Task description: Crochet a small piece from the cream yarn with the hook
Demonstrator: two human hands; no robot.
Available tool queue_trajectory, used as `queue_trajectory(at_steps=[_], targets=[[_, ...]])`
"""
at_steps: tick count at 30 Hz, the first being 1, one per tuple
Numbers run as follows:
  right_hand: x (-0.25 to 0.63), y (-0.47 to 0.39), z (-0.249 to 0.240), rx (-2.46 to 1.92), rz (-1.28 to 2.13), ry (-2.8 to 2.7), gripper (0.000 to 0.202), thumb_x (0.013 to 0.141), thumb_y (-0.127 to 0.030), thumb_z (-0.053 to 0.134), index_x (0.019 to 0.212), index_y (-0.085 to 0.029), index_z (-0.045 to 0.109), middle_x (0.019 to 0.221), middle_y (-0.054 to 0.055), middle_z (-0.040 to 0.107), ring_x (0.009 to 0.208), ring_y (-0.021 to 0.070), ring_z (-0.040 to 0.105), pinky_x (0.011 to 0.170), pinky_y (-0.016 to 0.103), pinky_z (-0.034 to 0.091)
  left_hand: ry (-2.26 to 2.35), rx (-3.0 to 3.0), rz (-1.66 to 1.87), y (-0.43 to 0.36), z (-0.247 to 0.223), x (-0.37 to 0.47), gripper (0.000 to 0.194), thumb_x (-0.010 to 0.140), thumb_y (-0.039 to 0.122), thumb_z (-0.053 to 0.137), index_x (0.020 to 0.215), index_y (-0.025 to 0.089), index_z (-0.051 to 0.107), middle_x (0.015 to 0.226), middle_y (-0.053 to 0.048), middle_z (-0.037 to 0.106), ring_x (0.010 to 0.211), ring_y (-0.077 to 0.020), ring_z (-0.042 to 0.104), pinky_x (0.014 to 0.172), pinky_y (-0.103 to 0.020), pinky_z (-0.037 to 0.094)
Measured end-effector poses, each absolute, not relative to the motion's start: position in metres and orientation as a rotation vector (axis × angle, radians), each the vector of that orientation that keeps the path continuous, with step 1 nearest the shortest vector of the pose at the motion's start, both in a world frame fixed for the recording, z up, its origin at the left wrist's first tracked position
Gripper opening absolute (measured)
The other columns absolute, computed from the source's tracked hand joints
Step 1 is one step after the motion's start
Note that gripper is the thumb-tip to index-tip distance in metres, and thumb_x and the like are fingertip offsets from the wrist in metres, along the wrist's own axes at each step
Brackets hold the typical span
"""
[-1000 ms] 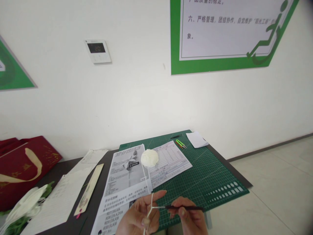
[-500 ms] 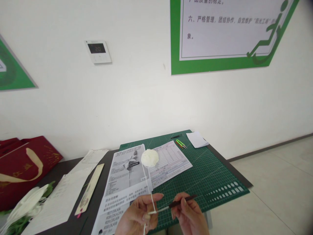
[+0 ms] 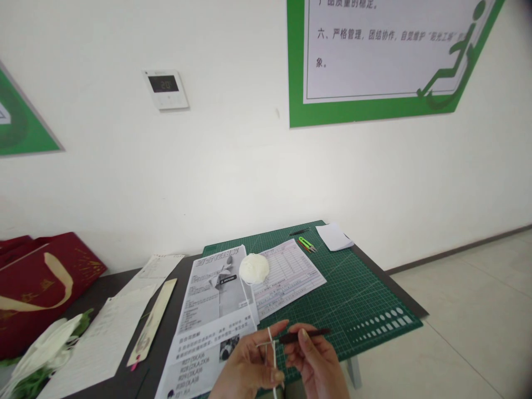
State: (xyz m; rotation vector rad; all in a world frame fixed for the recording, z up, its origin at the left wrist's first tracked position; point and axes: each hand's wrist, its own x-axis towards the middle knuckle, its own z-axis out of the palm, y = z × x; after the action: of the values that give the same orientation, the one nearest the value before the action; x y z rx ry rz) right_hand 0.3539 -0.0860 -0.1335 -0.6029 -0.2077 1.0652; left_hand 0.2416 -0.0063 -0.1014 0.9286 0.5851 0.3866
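White yarn: the strand point(image 3: 274, 354) runs between my two hands, above the near edge of the mat. Looks soft, limp and next to weightless, so I'd pinch it lightly near the loop and keep some tension on.
Dark-handled hook: the handle point(image 3: 287, 337) looks stiff and light, maybe a bit slick; I'd hold it mid-handle and leave the thin metal end free. That end is in against the yarn right now.
Left hand: point(image 3: 249, 363) index stretched out with yarn over it, thumb pinching the strand lower down — the other fingers are curled in.
Right hand: point(image 3: 313, 357) thumb and fingertips closed round the hook handle, pen-style.
Yarn ball: point(image 3: 254, 269) sits beyond the hands, overlapping the printed sheet point(image 3: 203, 293) and the form point(image 3: 291, 277). Probably squashy, and I'd guess it rolls if tugged.
Green cutting mat: point(image 3: 353, 288) under the form, with green snips point(image 3: 306, 244) toward the far edge.
Tabletop: point(image 3: 177, 296) dark, carries the lot — wall right behind it.
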Motion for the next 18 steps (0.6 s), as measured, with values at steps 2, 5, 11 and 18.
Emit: queue_trajectory(at_steps=[2, 5, 11, 18], targets=[[0.3545, -0.0859, -0.1333, -0.618, 1.053, -0.208, 0.024, 0.065, -0.033, 0.076, 0.075, -0.012, 0.072, 0.057, 0.006, 0.070, 0.049, 0.0109, 0.061, 0.049, 0.019, 0.050, 0.595, 0.925, 0.390, -0.0039, -0.1025, 0.2419, 0.064, 0.042, 0.005, 0.075, 0.104, 0.021, 0.068, 0.047, 0.005, 0.048, 0.046, -0.0085, 0.038, 0.045, -0.022, 0.025], [0.3540, -0.0862, -0.1341, -0.648, 1.044, -0.223, 0.025, 0.065, -0.034, 0.076, 0.074, -0.010, 0.072, 0.056, 0.007, 0.069, 0.046, 0.0105, 0.059, 0.046, 0.019, 0.048, 0.631, 0.913, 0.422, -0.0011, -0.1030, 0.2415, 0.074, 0.044, 0.001, 0.073, 0.114, 0.025, 0.061, 0.048, 0.007, 0.047, 0.045, -0.0073, 0.035, 0.046, -0.022, 0.026], [0.3532, -0.0865, -0.1350, -0.638, 1.084, -0.213, 0.025, 0.064, -0.033, 0.077, 0.074, -0.010, 0.071, 0.054, 0.006, 0.068, 0.045, 0.0098, 0.058, 0.046, 0.019, 0.047, 0.618, 0.907, 0.407, -0.0024, -0.1006, 0.2401, 0.087, 0.045, -0.001, 0.071, 0.125, 0.028, 0.050, 0.048, 0.007, 0.049, 0.046, -0.0080, 0.038, 0.049, -0.023, 0.032], [0.3528, -0.0852, -0.1347, -0.623, 1.073, -0.170, 0.024, 0.064, -0.033, 0.077, 0.075, -0.012, 0.071, 0.056, 0.005, 0.069, 0.046, 0.0100, 0.058, 0.047, 0.019, 0.047, 0.622, 0.940, 0.411, -0.0057, -0.0937, 0.2410, 0.082, 0.046, 0.001, 0.072, 0.123, 0.024, 0.053, 0.046, 0.007, 0.049, 0.043, -0.0064, 0.034, 0.045, -0.021, 0.027]])
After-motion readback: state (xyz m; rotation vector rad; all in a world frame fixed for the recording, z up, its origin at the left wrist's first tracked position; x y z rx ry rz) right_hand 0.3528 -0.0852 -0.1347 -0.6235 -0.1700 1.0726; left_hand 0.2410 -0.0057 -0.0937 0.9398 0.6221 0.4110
